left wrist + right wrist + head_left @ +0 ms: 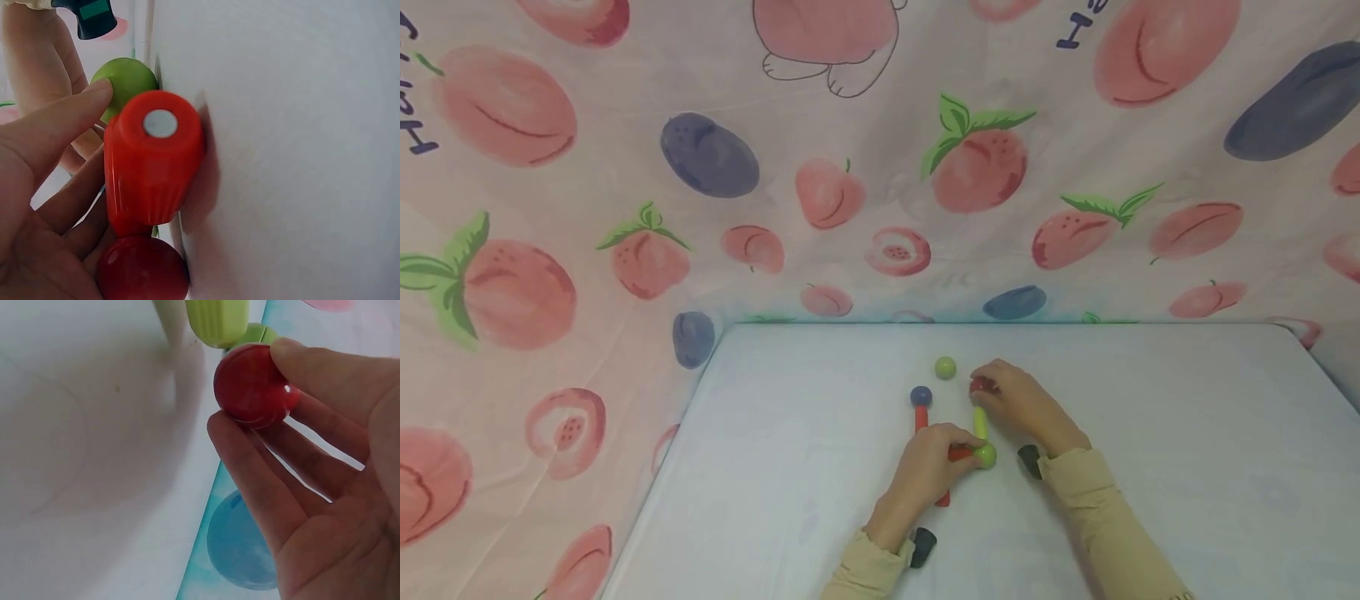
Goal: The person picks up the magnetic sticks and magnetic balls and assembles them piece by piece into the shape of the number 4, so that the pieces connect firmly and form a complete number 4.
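Note:
In the head view, my left hand (pixel 928 462) pinches a green ball (pixel 985 455) at the end of a red magnetic rod (pixel 959 453). My right hand (pixel 1026 408) holds a dark red ball (pixel 247 384) between thumb and fingers. A yellow-green rod (pixel 980 423) spans from the green ball to the red one. Left of these, another red rod (pixel 921 417) leads from a blue ball (pixel 921 396) to beneath my left hand, which hides part of the build. Close up in the left wrist view, a red rod (pixel 156 181) shows its silver magnet tip, with a dark red ball (pixel 142 269) below.
A loose yellow-green ball (pixel 945 367) lies farther back on the white table (pixel 1187 433). Behind the table's back edge hangs a fruit-print cloth (pixel 850 275). Dark wrist devices (pixel 1031 461) stick out by both beige sleeves (pixel 1086 483).

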`<state>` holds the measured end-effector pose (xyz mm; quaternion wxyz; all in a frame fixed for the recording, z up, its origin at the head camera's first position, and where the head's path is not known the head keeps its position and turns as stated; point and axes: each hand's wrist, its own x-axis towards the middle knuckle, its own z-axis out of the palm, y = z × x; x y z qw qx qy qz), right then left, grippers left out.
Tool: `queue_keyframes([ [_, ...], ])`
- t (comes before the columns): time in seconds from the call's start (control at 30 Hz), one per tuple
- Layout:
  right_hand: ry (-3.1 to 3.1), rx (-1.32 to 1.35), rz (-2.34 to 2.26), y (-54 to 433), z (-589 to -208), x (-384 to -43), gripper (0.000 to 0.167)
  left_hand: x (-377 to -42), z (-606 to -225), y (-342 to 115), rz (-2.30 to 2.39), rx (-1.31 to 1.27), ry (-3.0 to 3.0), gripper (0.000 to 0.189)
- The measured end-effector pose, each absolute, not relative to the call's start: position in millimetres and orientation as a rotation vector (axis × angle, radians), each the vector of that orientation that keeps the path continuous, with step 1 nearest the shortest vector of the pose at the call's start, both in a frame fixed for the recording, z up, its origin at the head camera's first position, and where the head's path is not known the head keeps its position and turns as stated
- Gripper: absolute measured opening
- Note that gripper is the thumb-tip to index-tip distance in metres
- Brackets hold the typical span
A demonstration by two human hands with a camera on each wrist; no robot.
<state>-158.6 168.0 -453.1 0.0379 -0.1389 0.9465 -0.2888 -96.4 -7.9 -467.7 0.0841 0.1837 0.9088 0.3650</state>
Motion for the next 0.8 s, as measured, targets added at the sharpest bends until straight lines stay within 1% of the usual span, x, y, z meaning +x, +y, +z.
queue_keyframes([
  [0.47,2.867,-0.457,-0.869,168.9,-456.0,-157.1,0.025,-96.2,-469.0,-7.6,1.106,0.541,2.718,0.022],
  [0.8,2.873,-0.458,-0.876,167.3,-454.5,-155.5,0.028,-95.4,-468.1,-8.3,1.125,0.564,2.729,0.023],
])
